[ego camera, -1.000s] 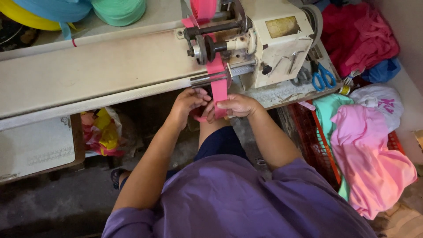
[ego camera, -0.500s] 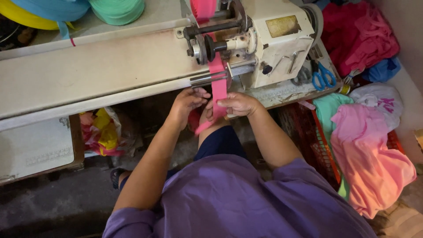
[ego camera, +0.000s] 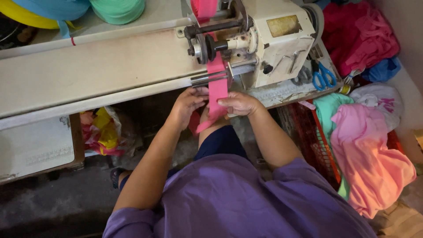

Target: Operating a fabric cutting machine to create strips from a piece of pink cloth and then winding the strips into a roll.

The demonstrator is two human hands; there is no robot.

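Observation:
A pink fabric strip (ego camera: 217, 88) runs down from the rollers of a cream-coloured machine (ego camera: 269, 39) and over the table's front edge. My left hand (ego camera: 188, 102) pinches the strip's left edge just below the table. My right hand (ego camera: 239, 104) grips the strip from the right, fingers folded over it. The strip's loose end hangs between my hands towards my lap.
Blue-handled scissors (ego camera: 324, 76) lie on the table right of the machine. Green (ego camera: 118, 9), blue and yellow rolls of tape stand at the back left. A red basket (ego camera: 308, 132) heaped with pink and mint cloth (ego camera: 365, 154) stands at the right. Scraps (ego camera: 101, 132) sit under the table.
The strip has come further down out of the machine, and its loose end hangs lower between my hands. Both hands keep their hold just below the table edge.

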